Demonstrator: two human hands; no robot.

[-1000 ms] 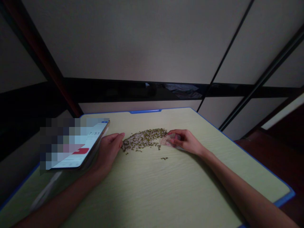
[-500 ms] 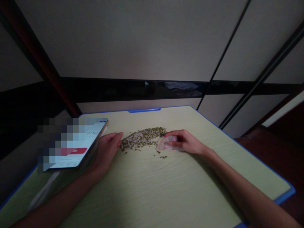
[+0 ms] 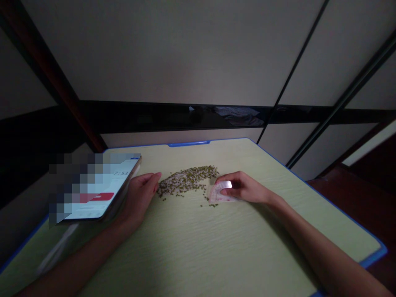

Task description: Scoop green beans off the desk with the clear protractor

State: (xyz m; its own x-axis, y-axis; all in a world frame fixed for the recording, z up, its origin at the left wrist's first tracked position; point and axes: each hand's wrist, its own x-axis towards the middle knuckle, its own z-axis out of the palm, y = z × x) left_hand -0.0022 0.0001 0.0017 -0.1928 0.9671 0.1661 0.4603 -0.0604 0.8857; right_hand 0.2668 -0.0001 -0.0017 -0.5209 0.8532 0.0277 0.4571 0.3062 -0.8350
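A loose spread of small green beans, like mung beans (image 3: 188, 179), lies across the middle of the table, mixed with paler whitish bits. My right hand (image 3: 243, 187) is at its right end and pinches a clear plastic protractor (image 3: 218, 194), thumb on top. The protractor's curved edge faces the beans, and light glints off it. A few stray beans lie beside its lower left corner. At the left end of the spread rests my left hand (image 3: 142, 192), its fingers curled in and thumb along the top. Whatever those fingers hold, if anything, is hidden.
A phone or tablet (image 3: 120, 187) with a lit screen, partly blurred out, leans at the left behind my left hand. A pale cable (image 3: 58, 249) runs below it. The table (image 3: 198, 247) has a blue rim, and cabinet panels (image 3: 182, 53) stand behind it.
The protractor in my right hand has swung flatter and come slightly nearer to me, toward the stray beans. My left hand has stayed in about the same place.
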